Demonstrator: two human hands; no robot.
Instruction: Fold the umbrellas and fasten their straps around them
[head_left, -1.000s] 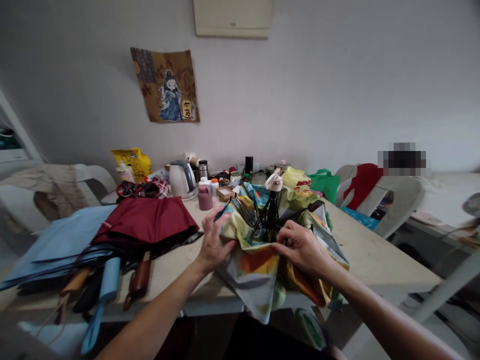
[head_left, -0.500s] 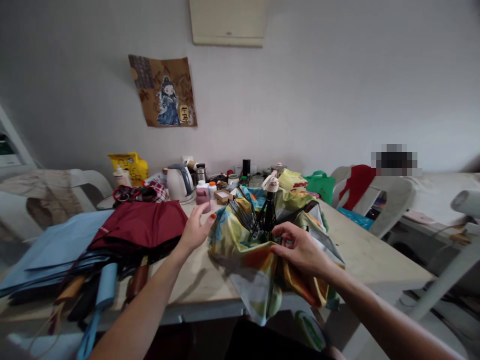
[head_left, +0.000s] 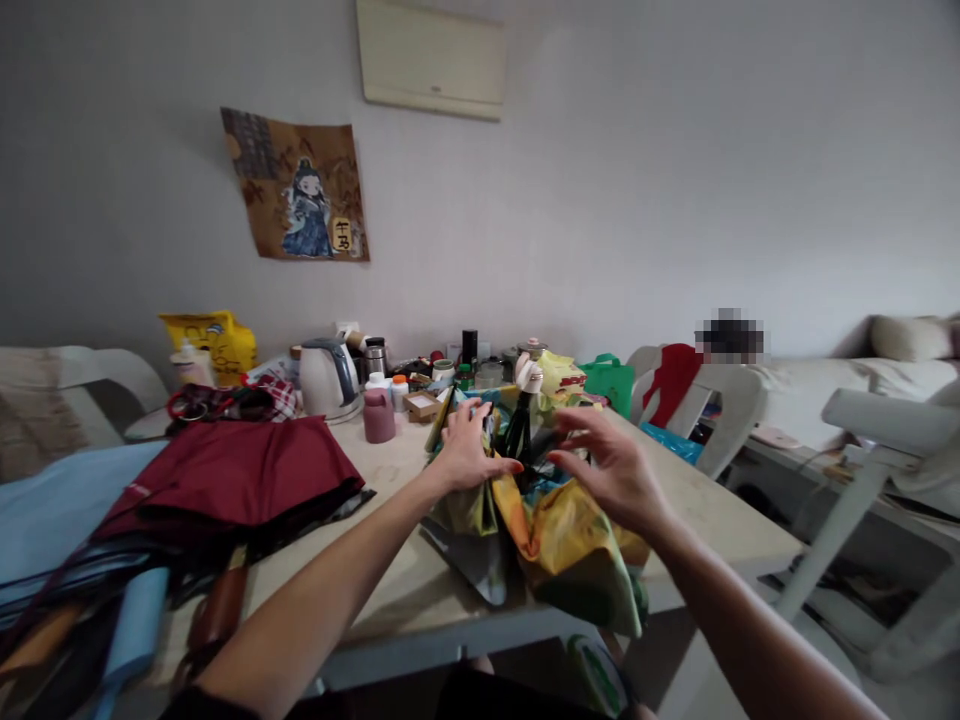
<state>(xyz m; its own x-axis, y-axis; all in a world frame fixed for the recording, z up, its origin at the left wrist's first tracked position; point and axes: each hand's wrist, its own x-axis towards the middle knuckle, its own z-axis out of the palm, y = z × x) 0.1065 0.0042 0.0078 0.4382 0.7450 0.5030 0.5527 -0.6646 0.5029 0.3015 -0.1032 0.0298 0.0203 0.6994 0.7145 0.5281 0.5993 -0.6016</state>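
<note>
Flanking a handle-up, multicoloured cloth umbrella, bare left hand touches it (grip unclear); bare right hand hovers unclenched.

The scene is viewed from head height at the near side of the table, with the gaze directed forward and down. The left hand and right hand are seen from behind, at close range, with both forearms cut by the bottom edge. The patterned umbrella is framed near the middle. The wall is faced farther off; the light blue umbrella is cropped at left.
</note>
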